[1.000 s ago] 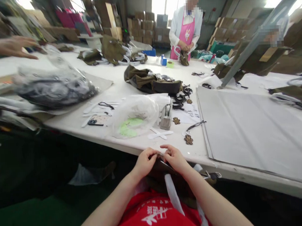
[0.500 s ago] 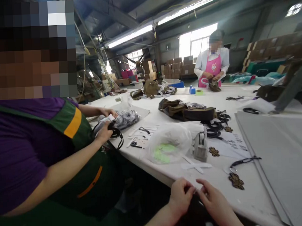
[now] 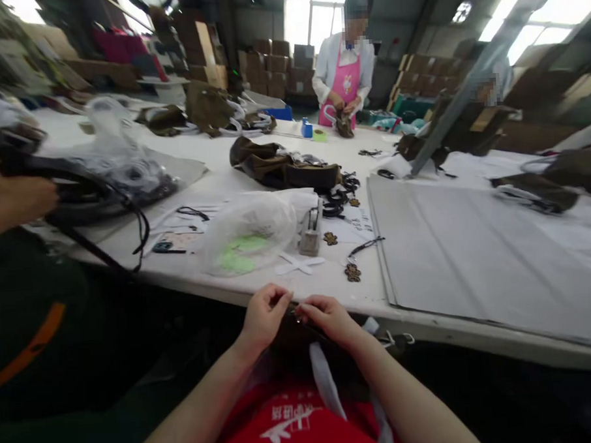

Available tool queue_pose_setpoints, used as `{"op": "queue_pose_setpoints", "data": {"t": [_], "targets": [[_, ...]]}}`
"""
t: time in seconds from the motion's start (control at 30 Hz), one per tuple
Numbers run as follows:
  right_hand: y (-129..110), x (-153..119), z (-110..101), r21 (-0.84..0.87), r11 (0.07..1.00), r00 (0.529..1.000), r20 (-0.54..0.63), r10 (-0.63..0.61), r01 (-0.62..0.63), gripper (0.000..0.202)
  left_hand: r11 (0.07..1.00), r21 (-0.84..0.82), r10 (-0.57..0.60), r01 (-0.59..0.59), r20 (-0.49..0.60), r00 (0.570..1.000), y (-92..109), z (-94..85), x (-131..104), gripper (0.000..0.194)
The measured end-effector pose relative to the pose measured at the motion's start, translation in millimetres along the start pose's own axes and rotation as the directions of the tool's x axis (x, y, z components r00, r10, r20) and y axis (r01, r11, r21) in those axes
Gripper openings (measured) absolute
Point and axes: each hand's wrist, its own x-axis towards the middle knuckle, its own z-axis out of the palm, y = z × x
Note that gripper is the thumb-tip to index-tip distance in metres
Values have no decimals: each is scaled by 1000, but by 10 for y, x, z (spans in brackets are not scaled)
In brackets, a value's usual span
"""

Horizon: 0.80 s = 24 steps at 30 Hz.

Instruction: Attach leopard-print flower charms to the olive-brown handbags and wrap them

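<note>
My left hand (image 3: 264, 315) and my right hand (image 3: 330, 319) meet just below the near table edge, fingertips pinched close together. Between them shows a small shiny metal piece (image 3: 296, 315) against dark material. What exactly each pinch holds is too small to make out. A pale grey strap (image 3: 324, 377) hangs below my right hand, over the red apron (image 3: 294, 424). On the table beyond my hands lie crossed white strips (image 3: 301, 264), a clear plastic bag (image 3: 247, 230) with bright green pieces inside, and a flower-shaped brown tag (image 3: 353, 272) on a black cord.
Large grey sheets (image 3: 468, 246) cover the table's right side. A grey metal tool (image 3: 310, 232) stands beside the plastic bag, with a dark brown bag (image 3: 283, 166) behind. At left, a co-worker's hand (image 3: 17, 194) holds black straps. Another person in a pink apron (image 3: 343, 79) stands across the table.
My view has turned right and down, so the neighbouring co-worker is mostly out of frame and my apron shows. My hands stay pinched close together at the table edge.
</note>
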Motion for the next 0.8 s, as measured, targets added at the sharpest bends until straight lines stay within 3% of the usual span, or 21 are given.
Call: {"op": "queue_pose_setpoints", "data": {"t": [0.1, 0.3, 0.6, 0.8], "targets": [[68, -21, -8, 132, 989, 998, -16, 62, -60, 35, 1000, 8, -17, 17, 44, 999, -48, 71, -17, 26], [113, -86, -60, 247, 969, 997, -67, 39, -22, 35, 997, 77, 13, -24, 144, 989, -78, 169, 8, 24], [271, -73, -642, 539, 838, 944, -312, 107, 83, 37, 985, 139, 56, -102, 299, 953, 71, 354, 217, 16], [419, 42, -824, 614, 787, 960, -250, 125, 58, 38, 978, 158, 83, -136, 301, 950, 112, 494, 384, 16]]}}
